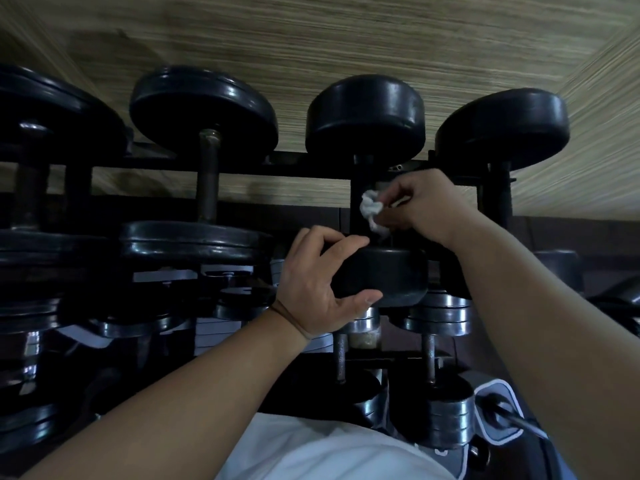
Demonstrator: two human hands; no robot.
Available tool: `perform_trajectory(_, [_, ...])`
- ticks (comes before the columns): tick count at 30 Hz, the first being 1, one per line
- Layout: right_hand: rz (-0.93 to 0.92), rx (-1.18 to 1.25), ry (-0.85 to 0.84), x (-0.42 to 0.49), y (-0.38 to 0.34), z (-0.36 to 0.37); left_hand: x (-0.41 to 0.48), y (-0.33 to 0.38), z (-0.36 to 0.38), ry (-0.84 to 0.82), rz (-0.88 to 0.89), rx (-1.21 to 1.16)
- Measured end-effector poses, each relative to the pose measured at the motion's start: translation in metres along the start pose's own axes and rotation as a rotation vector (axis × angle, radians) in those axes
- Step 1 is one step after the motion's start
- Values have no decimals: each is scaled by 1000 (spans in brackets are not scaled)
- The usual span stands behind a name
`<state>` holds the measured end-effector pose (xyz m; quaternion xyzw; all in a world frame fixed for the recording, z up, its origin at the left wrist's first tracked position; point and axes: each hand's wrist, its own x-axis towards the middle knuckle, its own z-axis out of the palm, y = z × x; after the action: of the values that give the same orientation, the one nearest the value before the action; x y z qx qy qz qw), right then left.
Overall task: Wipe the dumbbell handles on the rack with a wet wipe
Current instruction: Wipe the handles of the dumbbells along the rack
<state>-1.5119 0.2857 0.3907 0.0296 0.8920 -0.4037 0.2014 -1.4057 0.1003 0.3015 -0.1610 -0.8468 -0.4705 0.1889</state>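
Four black dumbbells (204, 109) are sitting side by side on the top tier of a dark metal rack (294, 164), each with one round head toward the striped, woven-looking wall (346, 39) and the other toward the person. The left hand (318, 282) is gripping the near head of the third dumbbell (381, 277) (counting from the left), its fingers (346, 242) curling over the top edge and the thumb pressing on the near face, so the hand is clamped on that head. A thin cord (291, 317) is circling the left wrist.

The right hand (426, 202) is reaching in from the right, between the two heads of that same dumbbell. Its fingers are closing together on a crumpled white wet wipe (370, 211), which is bunching out to the left of the fingertips. The wipe is lying against the handle (367, 161) of the third dumbbell, just above the near head; most of the handle is hiding behind the wipe and hand.

Below, chrome dumbbells (446, 313) are resting on a lower tier, and pale tags (162, 275) are showing under the second dumbbell, though the light is too dim for any writing on them to be read. A white shirt (329, 452) is filling the bottom of the view.
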Motion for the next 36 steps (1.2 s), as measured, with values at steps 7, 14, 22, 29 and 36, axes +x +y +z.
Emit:
perform_trajectory(7, [-36, -69, -5, -1, 11, 3, 0, -1, -2, -26, 13, 30])
perform_trajectory(14, [-25, 16, 33, 2, 20, 4, 2, 0, -2, -45, 10, 44])
perform_trajectory(22, [-11, 226, -9, -6, 41, 10, 3, 3, -4, -60, 0, 51])
perform_trajectory(29, [-56, 268, 214, 14, 27, 11, 3, 3, -4, -66, 0, 45])
perform_trajectory(36, [-248, -16, 352, 17, 17, 17, 2, 2, -4, -47, 4, 48])
